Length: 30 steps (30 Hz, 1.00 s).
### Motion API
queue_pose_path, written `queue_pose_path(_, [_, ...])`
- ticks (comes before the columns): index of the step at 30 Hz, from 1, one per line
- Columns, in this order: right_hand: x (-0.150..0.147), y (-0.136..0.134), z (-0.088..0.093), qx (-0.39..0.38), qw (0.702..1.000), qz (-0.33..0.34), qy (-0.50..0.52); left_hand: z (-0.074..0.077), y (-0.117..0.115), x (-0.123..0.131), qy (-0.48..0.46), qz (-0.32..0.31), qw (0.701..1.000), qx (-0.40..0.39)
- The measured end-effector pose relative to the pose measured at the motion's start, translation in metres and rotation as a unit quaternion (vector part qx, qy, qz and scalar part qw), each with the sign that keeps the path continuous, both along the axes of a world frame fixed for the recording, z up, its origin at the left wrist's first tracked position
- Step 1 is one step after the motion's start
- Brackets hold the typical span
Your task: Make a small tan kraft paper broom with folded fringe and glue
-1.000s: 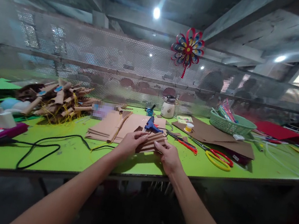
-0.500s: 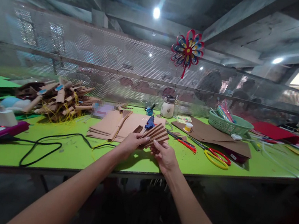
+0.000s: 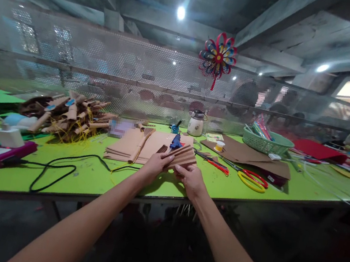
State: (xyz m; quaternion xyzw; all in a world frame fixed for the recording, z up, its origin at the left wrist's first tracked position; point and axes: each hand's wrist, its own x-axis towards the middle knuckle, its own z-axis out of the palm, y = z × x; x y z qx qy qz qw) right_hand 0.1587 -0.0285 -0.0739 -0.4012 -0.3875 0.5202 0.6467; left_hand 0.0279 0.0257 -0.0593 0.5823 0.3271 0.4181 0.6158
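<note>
A fan-pleated piece of brown paper (image 3: 183, 155) is held between my two hands, above the table's front edge. My left hand (image 3: 155, 165) pinches its left, gathered side. Fingers of my right hand (image 3: 191, 179) close on the lower right part of the folds. Just behind the pleats a blue glue gun (image 3: 176, 142) shows in part; the paper covers the rest. To the left lies a stack of flat brown paper sheets (image 3: 121, 146), with a tied, flared paper roll (image 3: 140, 145) on top.
On the green table (image 3: 92, 184), a heap of rolled paper pieces (image 3: 73, 116) and a purple power strip (image 3: 3, 155) with a black cord stand left. Scissors (image 3: 252, 180), brown sheets (image 3: 251, 157) and a green basket (image 3: 267, 142) lie right. A white bottle (image 3: 195, 124) stands behind.
My right hand has moved slightly left and lower along the pleated paper, and the folds look more closed together. The whole view has shifted a little.
</note>
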Motion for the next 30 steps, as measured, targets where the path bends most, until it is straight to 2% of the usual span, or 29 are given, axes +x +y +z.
queue_pose_path(6, [0.006,-0.015,0.003,0.010,0.999,0.025,-0.021,0.009,-0.004,-0.004,0.018,0.015,1.000,0.017])
queue_pose_path(7, [0.011,-0.020,0.003,0.010,0.999,0.025,-0.038,0.010,-0.005,-0.005,0.026,0.021,0.999,0.025])
queue_pose_path(9, [0.028,-0.027,0.005,0.013,0.988,-0.004,-0.153,0.011,-0.004,-0.006,0.042,0.038,0.998,0.043])
queue_pose_path(10, [0.040,-0.029,0.006,0.014,0.972,-0.031,-0.233,0.011,-0.003,-0.006,0.048,0.047,0.996,0.050])
queue_pose_path(12, [0.075,-0.030,0.011,0.009,0.917,-0.095,-0.389,0.010,0.000,-0.007,0.044,0.065,0.995,0.057])
queue_pose_path(14, [0.119,-0.027,0.020,-0.013,0.883,-0.136,-0.449,0.008,0.004,-0.007,0.029,0.080,0.995,0.057])
queue_pose_path(16, [0.165,-0.025,0.029,-0.045,0.836,-0.172,-0.519,0.006,0.008,-0.008,0.016,0.090,0.994,0.055])
queue_pose_path(18, [0.205,-0.025,0.036,-0.081,0.781,-0.179,-0.592,0.004,0.011,-0.009,0.006,0.098,0.994,0.053])
queue_pose_path(20, [0.235,-0.024,0.039,-0.122,0.729,-0.154,-0.655,0.003,0.012,-0.009,-0.004,0.094,0.994,0.054])
queue_pose_path(23, [0.261,-0.022,0.038,-0.171,0.662,-0.095,-0.724,0.003,0.011,-0.010,-0.012,0.087,0.995,0.052])
queue_pose_path(25, [0.268,-0.020,0.036,-0.188,0.631,-0.059,-0.750,0.005,0.008,-0.010,-0.007,0.087,0.995,0.045])
queue_pose_path(30, [0.272,-0.022,0.036,-0.208,0.602,-0.009,-0.771,0.009,0.000,-0.008,0.000,0.058,0.998,0.026])
